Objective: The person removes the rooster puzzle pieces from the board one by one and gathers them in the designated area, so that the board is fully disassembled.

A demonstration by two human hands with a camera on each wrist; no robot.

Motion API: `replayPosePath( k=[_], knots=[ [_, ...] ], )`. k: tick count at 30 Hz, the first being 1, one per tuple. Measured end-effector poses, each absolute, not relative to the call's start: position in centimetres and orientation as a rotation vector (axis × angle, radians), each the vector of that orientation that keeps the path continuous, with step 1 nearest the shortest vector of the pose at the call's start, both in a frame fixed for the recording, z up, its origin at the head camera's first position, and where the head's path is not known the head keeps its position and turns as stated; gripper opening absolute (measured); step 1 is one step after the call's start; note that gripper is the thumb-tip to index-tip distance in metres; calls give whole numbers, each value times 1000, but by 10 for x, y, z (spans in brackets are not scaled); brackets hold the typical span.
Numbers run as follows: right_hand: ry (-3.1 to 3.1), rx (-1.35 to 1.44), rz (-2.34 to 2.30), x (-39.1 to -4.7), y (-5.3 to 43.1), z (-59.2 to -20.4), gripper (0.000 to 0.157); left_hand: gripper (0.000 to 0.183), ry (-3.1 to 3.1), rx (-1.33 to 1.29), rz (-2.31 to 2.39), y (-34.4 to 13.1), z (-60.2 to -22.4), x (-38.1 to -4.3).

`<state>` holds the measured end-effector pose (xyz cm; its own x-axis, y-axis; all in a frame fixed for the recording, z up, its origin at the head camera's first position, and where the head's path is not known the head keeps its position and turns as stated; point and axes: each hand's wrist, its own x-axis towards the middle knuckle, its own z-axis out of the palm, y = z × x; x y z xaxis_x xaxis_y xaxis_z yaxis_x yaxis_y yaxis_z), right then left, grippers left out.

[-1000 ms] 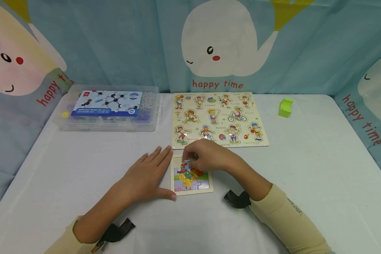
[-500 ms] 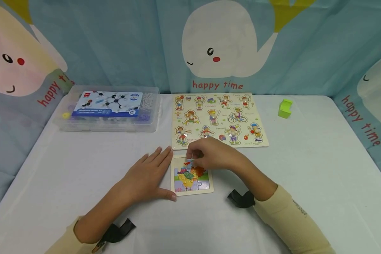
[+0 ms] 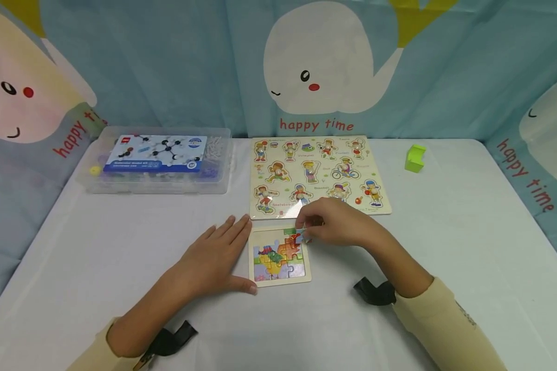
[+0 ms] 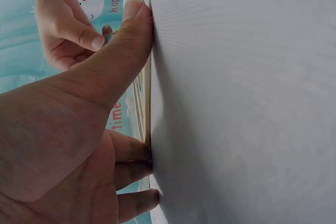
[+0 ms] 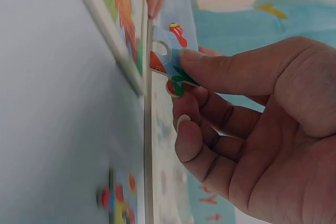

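My right hand (image 3: 338, 221) pinches a jigsaw piece (image 5: 170, 57) between thumb and fingers. Blue with red and green patches, the piece is held tilted at the upper right corner of a small wooden puzzle tray (image 3: 308, 265). Colourful joined pieces (image 3: 278, 260) fill the tray's lower and right parts, while its upper left shows bare wood. Flat beside the tray lies my left hand (image 3: 209, 263), fingers straight, fingertips by the upper left corner and thumb at the lower left corner. In the left wrist view, the left thumb (image 4: 134, 27) rests along the tray's edge.
Directly behind the tray lies a larger sports-figure peg puzzle board (image 3: 325, 175). A clear plastic box (image 3: 158, 183) with a molecular model card stands at the back left. A green block (image 3: 415, 158) sits at the back right, before a whale-print curtain (image 3: 241, 62).
My right hand has moved rightward with the jigsaw piece, from above the tray's middle to its upper right corner, uncovering more joined pieces. The left hand has stayed in place.
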<state>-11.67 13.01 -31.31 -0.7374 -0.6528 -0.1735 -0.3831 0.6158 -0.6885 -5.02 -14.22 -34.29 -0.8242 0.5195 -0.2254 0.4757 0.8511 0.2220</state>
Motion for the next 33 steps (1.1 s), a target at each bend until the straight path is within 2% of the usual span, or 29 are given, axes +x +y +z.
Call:
replayPosePath(
  k=[22, 33],
  knots=[
    [2548, -625, -897, -111, 226, -308, 19, 125, 2757, 760, 219, -142, -344, -50],
    [2538, -483, -833, -115, 247, -312, 17, 124, 2754, 753, 233, -143, -342, -50]
  ],
)
